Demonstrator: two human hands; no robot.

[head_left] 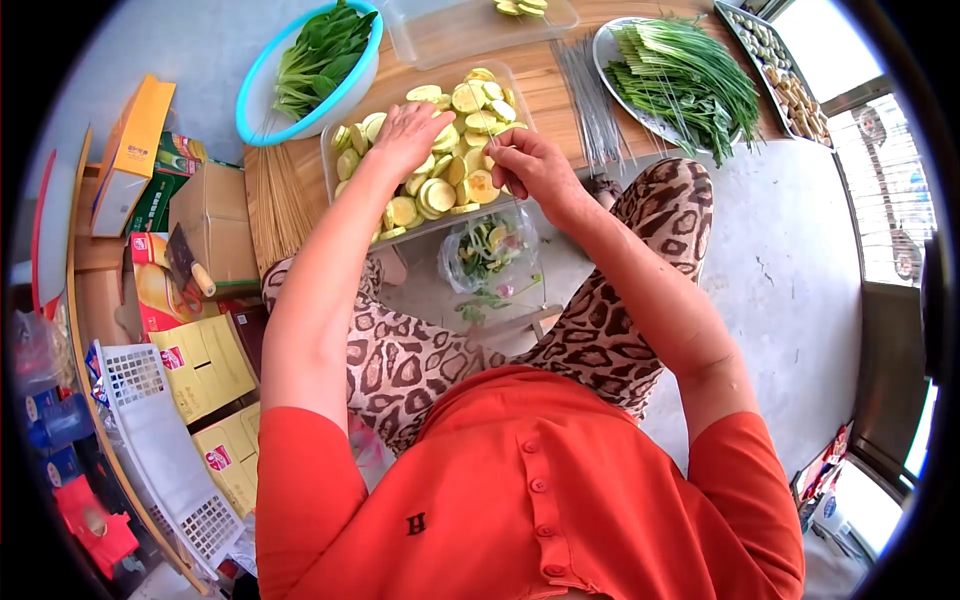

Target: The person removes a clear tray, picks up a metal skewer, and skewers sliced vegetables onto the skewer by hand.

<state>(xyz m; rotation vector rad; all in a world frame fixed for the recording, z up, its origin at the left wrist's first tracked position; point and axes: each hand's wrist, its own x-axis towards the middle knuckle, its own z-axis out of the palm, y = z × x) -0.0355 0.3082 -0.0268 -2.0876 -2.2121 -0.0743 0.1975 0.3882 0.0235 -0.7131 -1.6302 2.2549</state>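
A clear plastic tray (328, 165) full of round yellow-green vegetable slices (437, 195) rests on the wooden table. My left hand (408, 135) lies on the slices near the middle of the tray, its fingers spread, palm down. Over the tray's right side is my right hand (535, 170), with thumb and fingers pinched together; what they hold is too small to name. Thin metal skewers (590, 100) lie to the right of the tray, and a bundle of thin wooden sticks (275, 200) lies to its left.
A blue-rimmed bowl (377, 40) holds leafy greens. Green stalks (690, 80) lie on a white plate, beside a metal tray (733, 22) of skewered food. Behind is another clear container (400, 40). Below the table hangs a plastic bag (455, 262). Boxes and a cleaver (185, 262) are at left.
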